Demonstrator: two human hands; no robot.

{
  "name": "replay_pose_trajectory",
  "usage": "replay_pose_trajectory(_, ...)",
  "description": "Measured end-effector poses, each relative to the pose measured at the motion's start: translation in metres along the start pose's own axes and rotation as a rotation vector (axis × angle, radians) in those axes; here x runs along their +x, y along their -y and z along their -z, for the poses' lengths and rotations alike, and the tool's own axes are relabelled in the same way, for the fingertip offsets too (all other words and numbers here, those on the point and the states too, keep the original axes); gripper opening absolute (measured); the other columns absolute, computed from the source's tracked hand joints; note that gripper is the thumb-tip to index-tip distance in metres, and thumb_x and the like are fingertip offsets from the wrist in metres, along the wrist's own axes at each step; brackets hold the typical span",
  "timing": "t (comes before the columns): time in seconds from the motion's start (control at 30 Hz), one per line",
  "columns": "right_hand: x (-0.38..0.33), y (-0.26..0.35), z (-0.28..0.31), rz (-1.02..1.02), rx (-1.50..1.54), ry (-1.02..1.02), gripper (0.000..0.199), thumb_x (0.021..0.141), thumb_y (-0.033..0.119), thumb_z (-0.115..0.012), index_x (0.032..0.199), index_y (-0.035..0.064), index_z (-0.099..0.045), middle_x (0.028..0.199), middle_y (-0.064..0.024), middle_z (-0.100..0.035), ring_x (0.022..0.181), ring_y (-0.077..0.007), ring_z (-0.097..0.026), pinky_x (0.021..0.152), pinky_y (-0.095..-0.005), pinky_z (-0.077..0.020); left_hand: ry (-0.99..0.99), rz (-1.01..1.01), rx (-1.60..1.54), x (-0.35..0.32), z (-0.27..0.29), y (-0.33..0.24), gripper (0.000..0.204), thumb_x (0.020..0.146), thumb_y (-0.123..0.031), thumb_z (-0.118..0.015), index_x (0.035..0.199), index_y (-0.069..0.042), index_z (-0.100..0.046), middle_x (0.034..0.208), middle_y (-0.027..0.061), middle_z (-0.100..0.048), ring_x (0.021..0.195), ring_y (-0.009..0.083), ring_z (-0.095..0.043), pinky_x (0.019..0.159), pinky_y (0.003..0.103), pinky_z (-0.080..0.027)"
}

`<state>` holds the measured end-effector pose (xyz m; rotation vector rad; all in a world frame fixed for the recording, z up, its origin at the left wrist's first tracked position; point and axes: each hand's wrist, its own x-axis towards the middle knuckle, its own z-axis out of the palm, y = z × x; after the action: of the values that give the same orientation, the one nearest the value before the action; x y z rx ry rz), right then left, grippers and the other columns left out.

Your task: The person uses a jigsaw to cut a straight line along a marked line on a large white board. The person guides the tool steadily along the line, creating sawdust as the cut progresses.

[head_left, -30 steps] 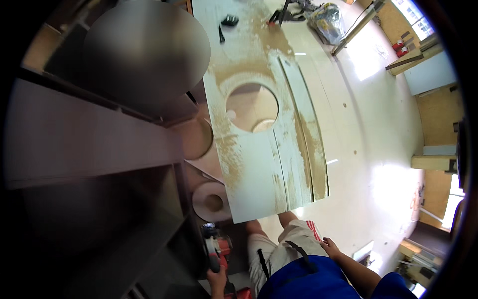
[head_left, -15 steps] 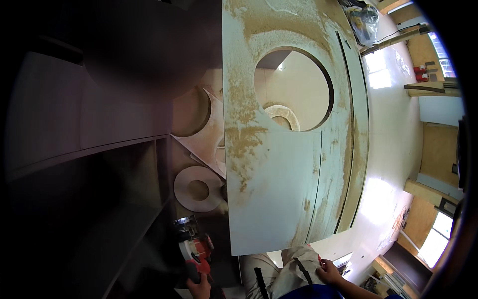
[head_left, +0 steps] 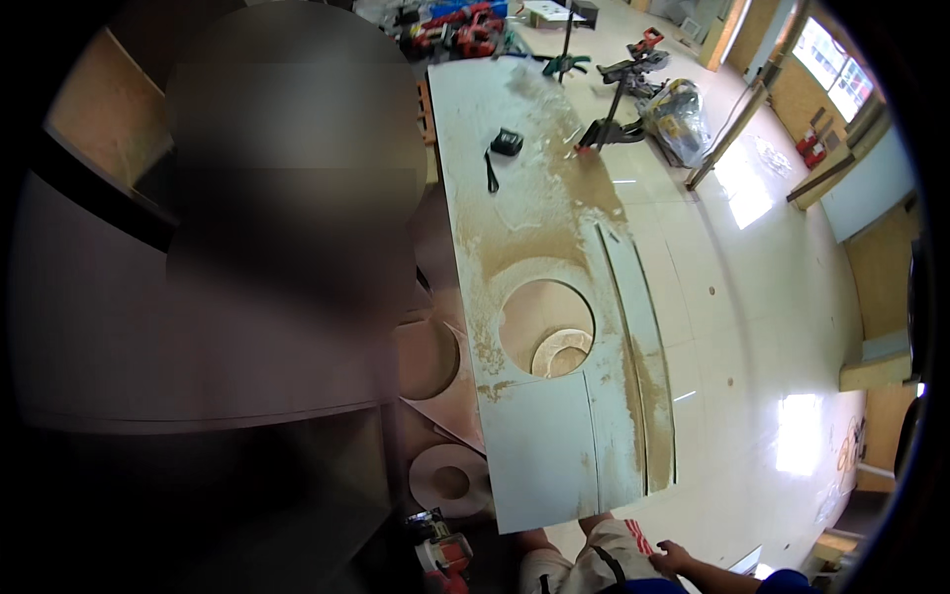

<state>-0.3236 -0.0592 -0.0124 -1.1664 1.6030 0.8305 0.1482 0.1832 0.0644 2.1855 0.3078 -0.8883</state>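
Note:
A long white panel (head_left: pixel 554 297) dusted with sawdust stretches away from me, with a round hole (head_left: pixel 546 327) cut through it and narrow curved strips (head_left: pixel 633 327) along its right side. A red and black power tool (head_left: pixel 441 552) sits at the lower edge, left of the panel's near end. My left hand is cut off by the frame edge beneath the tool. My right hand (head_left: pixel 679 557) hangs by my thigh, fingers apart, holding nothing. My light shorts (head_left: pixel 594 566) show below the panel.
Round cut-out discs (head_left: pixel 451 481) lie under the panel's left side. A small black object (head_left: pixel 507 143) rests on the far part. Clamps and red tools (head_left: pixel 465 28) crowd the far end. Dark shelving (head_left: pixel 178 396) and a blurred person fill the left; glossy floor (head_left: pixel 772 327) lies right.
The view has pulled back and tilted up, so the panel looks smaller and its far end shows. The red tool stays at the lower edge; my right hand moved slightly right.

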Motion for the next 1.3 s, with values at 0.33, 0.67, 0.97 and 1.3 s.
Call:
replay_pose_trajectory(0.33, -0.042, 0.041, -0.02, -0.017, 0.396, -0.134, 0.072, 0.094, 0.05, -0.062, 0.14, -0.0055, -0.055, 0.126, -0.0253, -0.068, 0.117, -0.0323, -0.067, 0.101, -0.0396, -0.0525, 0.152, -0.221, 0.284, 0.034, 0.022, -0.044, 0.047, 0.093, -0.033, -0.074, 0.118, 0.008, -0.069, 0.107, 0.0203, -0.076, 0.103, 0.0303, -0.073, 0.086, 0.04, -0.055)
replay_pose_trajectory(0.67, -0.067, 0.032, -0.049, 0.003, 0.491, -0.138, 0.054, 0.101, 0.04, -0.057, 0.129, -0.0052, -0.064, 0.122, -0.0194, -0.07, 0.114, -0.026, -0.065, 0.101, -0.0365, -0.0491, 0.206, -0.194, 0.403, 0.06, 0.022, -0.032, 0.044, 0.093, -0.033, -0.076, 0.111, 0.007, -0.07, 0.096, 0.0192, -0.074, 0.094, 0.0224, -0.072, 0.084, 0.039, -0.055)
replay_pose_trajectory(0.97, -0.034, -0.018, -0.065, -0.148, 0.712, -0.028, 0.045, 0.103, 0.035, -0.049, 0.123, 0.0004, -0.069, 0.119, -0.0122, -0.07, 0.11, -0.0215, -0.063, 0.1, -0.0361, -0.0476, 0.192, 0.151, 0.431, 0.07, -0.006, -0.049, 0.042, 0.092, -0.027, -0.076, 0.119, 0.005, -0.067, 0.098, 0.0187, -0.073, 0.097, 0.0237, -0.072, 0.083, 0.038, -0.054)
replay_pose_trajectory(1.3, -0.071, 0.042, -0.055, -0.041, 0.812, -0.059, 0.046, 0.103, 0.032, -0.057, 0.133, -0.0022, -0.063, 0.119, -0.013, -0.069, 0.112, -0.0209, -0.063, 0.101, -0.0327, -0.0481, 0.189, -0.123, 0.404, 0.08, 0.008, -0.023, 0.034, 0.087, -0.025, -0.077, 0.108, 0.0, -0.071, 0.088, 0.016, -0.072, 0.087, 0.0251, -0.074, 0.078, 0.041, -0.055)
